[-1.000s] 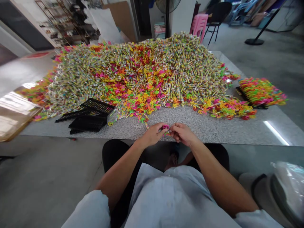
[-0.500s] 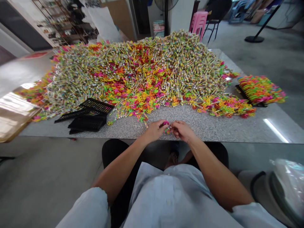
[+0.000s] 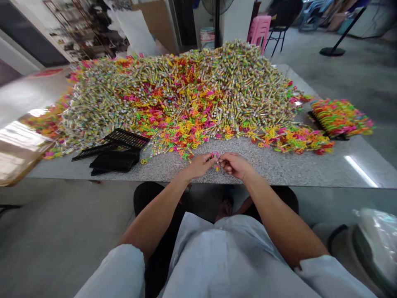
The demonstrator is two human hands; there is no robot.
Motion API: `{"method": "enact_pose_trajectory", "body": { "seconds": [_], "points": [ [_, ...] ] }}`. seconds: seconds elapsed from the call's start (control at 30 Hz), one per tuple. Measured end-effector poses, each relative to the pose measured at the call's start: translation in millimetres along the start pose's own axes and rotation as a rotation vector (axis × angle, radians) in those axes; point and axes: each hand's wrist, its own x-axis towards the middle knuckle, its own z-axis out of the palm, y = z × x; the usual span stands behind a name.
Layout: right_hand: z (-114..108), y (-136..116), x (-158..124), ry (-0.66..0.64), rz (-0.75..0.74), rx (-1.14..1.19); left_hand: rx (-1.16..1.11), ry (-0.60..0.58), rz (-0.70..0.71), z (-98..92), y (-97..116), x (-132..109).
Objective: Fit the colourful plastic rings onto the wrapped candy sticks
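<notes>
My left hand (image 3: 200, 164) and my right hand (image 3: 236, 164) meet over the near edge of a grey speckled table (image 3: 279, 165). Both pinch a small pink plastic ring piece (image 3: 214, 156) with a thin stick hanging below it. Just beyond my fingers lies the front of a huge heap of small wrapped candy tubes (image 3: 173, 87), mixed with loose neon plastic rings (image 3: 182, 132) in pink, orange, yellow and green.
Black plastic grid trays (image 3: 114, 151) are stacked at the left front of the table. A filled tray of coloured rings (image 3: 339, 118) sits at the right edge. A pink stool (image 3: 259, 27), a fan stand and shelves stand behind. A bag lies at lower right.
Both hands have moved forward a little over the table, still pinching the pink ring piece between them. The heap and trays are unchanged.
</notes>
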Motion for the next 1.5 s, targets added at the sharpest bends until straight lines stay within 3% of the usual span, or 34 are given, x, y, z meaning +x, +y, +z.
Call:
{"method": "enact_pose_trajectory", "body": {
  "seconds": [0.3,0.47,0.6,0.73,0.83,0.97,1.03,1.2,1.5],
  "points": [
    [6,4,-7,0.036,-0.020,0.051,0.002,0.029,0.059,4.0,7,-6],
    [1,6,-11,-0.071,-0.029,0.080,0.062,0.060,0.078,8.1,9,-11],
    [-1,10,-11,-0.078,-0.054,0.062,0.048,0.111,0.088,15.8,5,-16],
    [-2,6,-4,-0.090,-0.062,-0.016,-0.164,0.152,0.012,28.9,-8,-14],
    [-7,-2,0,-0.100,-0.083,-0.090,-0.427,0.257,-0.096,37.2,-18,-9],
    [-12,2,-6,0.138,-0.236,-0.175,-0.877,0.422,-0.184,37.5,-17,-8],
    [-8,15,-12,0.176,-0.226,-0.149,-1.020,0.454,-0.198,35.0,-11,-10],
    [14,43,-25,-0.045,-0.131,0.119,-1.108,0.451,-0.201,31.8,-2,-16],
    [27,44,-24,0.044,-0.176,0.248,-1.122,0.371,-0.251,37.3,1,-24]
  ]
}}
